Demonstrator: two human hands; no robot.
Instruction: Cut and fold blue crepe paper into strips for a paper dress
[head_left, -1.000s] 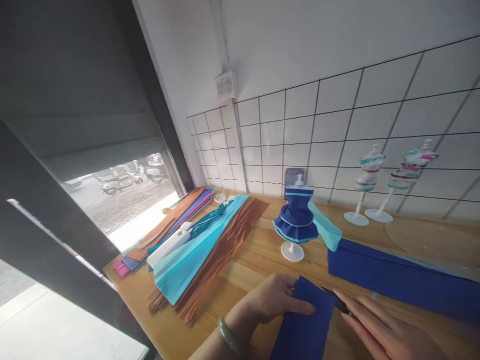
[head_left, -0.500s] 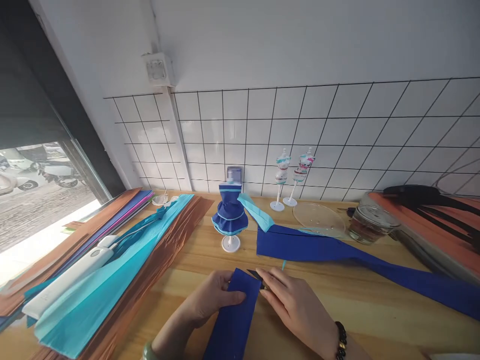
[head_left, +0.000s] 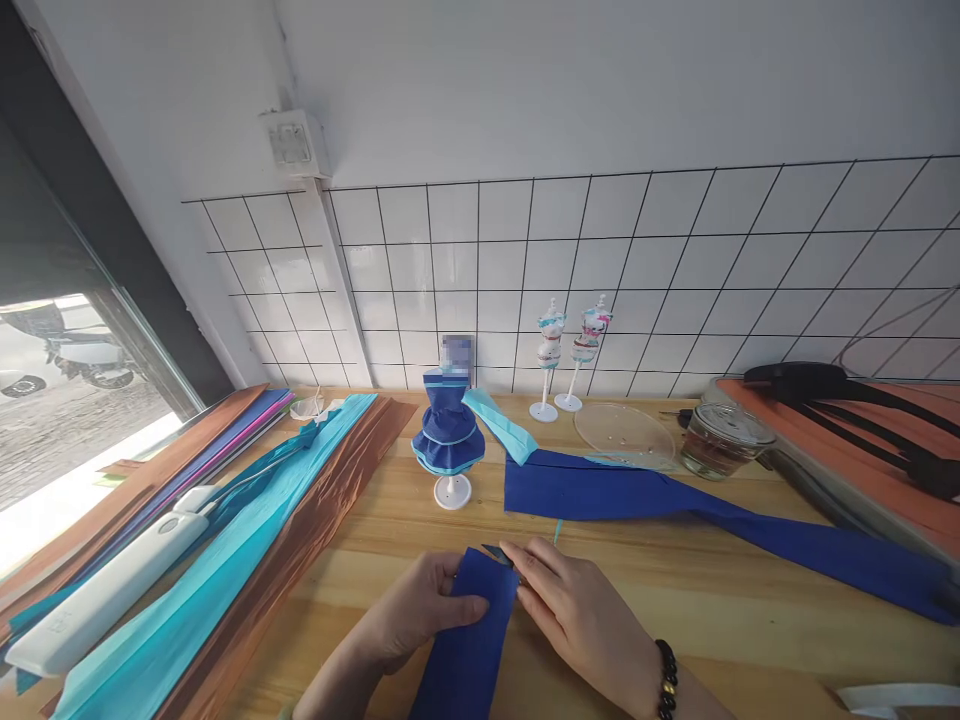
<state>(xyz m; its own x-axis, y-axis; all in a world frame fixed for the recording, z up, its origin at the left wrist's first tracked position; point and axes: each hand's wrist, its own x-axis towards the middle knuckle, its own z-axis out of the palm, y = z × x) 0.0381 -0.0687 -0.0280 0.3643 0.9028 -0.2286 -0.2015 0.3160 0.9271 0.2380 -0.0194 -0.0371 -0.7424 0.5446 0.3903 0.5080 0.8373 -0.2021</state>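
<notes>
A dark blue strip of crepe paper stands toward me, its upper end pinched between the thumb and fingers of my left hand. My right hand is closed around scissors at the strip's top right edge. Only a dark pointed blade shows; the handles are hidden by my fingers. Beyond my hands, a small dress form on a white stand wears a dark blue ruffled dress with light blue trim. To its right lie a light blue folded strip and a long dark blue strip.
At left, a white glue gun rests on cyan and brown crepe paper. Two small dress forms stand by the tiled wall. A clear round plate, a glass jar and an orange bag are at right.
The view has shifted slightly to the right. My hands keep their hold on the strip and scissors, and the dark blade still sits at the strip's top edge.
</notes>
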